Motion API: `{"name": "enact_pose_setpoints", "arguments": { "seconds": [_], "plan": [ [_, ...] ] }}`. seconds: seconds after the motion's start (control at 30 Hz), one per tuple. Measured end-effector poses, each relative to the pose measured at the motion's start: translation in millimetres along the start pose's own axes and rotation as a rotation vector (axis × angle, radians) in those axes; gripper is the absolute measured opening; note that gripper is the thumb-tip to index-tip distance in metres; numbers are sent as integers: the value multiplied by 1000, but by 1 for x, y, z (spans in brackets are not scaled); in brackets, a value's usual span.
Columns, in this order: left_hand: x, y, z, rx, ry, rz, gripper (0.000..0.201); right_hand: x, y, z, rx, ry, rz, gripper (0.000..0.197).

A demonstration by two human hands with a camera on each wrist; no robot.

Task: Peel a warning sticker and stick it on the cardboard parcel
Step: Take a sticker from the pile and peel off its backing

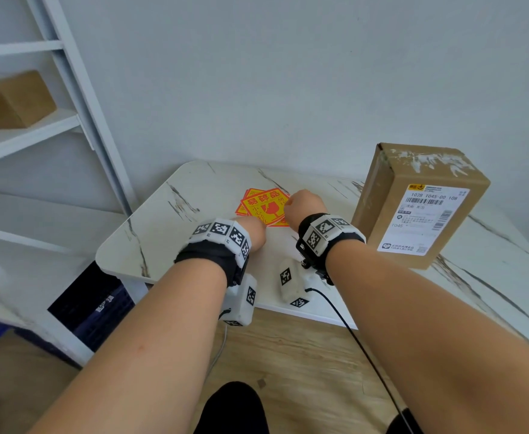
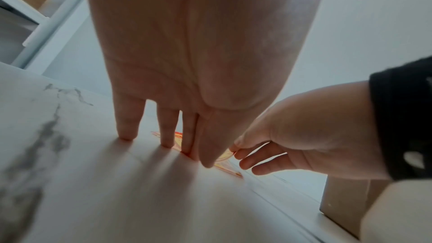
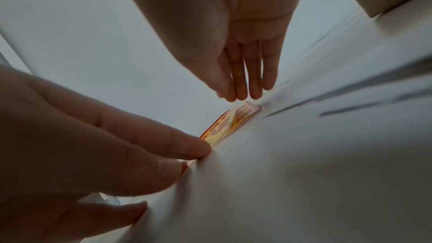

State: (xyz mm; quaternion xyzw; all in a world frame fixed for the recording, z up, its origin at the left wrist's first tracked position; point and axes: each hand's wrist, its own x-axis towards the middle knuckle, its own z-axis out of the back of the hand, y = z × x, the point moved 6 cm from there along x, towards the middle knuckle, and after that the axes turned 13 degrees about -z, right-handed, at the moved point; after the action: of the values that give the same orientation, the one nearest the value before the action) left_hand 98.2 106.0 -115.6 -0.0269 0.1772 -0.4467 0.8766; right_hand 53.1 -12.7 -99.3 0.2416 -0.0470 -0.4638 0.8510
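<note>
- Left wrist view: the left hand (image 2: 201, 66) has straight fingers (image 2: 127, 123) pointing down, tips pressing the small stack of orange-and-yellow square warning stickers (image 1: 264, 206) and the tabletop beside it.
- The right hand (image 3: 236, 47) pinches a lifted corner of the top sticker between thumb and index fingertip; its other fingers hang loosely extended.
- From the head view the stickers lie flat near the table's centre, at 12 o'clock from the left hand and 9 o'clock from the right hand, which covers their right corner.
- The upright brown cardboard parcel with a white shipping label (image 1: 419, 205) stands at 3 o'clock of the stickers, apart from them.
- All of it rests on a white marble-patterned table (image 1: 169, 233).
- At 10 o'clock, a white metal shelf (image 1: 31, 130) carries another brown cardboard box (image 1: 12, 100).
</note>
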Motion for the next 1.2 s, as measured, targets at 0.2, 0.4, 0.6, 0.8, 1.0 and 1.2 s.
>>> {"name": "enact_pose_setpoints", "arguments": {
  "seconds": [0.2, 0.4, 0.6, 0.8, 1.0, 1.2],
  "plan": [
    [-16, -4, 13, -108, -129, -76, 40, -19, -6, 24, 152, -98, 48, 24],
    [-37, -3, 24, -235, -359, -35, 39, -51, -22, 49, 320, -155, 86, 18],
    [-63, -15, 13, -470, -419, 28, 45, -94, -45, 62, 442, -163, 155, 30],
    [-87, -48, -1, -663, -464, -47, 39, -122, -84, 70, 470, -161, 142, 34],
    [-97, -86, -26, -766, -378, -107, 20, -135, -126, 78, 366, -229, 68, 28],
    [-96, -116, -49, -964, -269, -59, 11, -143, -151, 80, 174, -368, 76, 28]
  ]
}}
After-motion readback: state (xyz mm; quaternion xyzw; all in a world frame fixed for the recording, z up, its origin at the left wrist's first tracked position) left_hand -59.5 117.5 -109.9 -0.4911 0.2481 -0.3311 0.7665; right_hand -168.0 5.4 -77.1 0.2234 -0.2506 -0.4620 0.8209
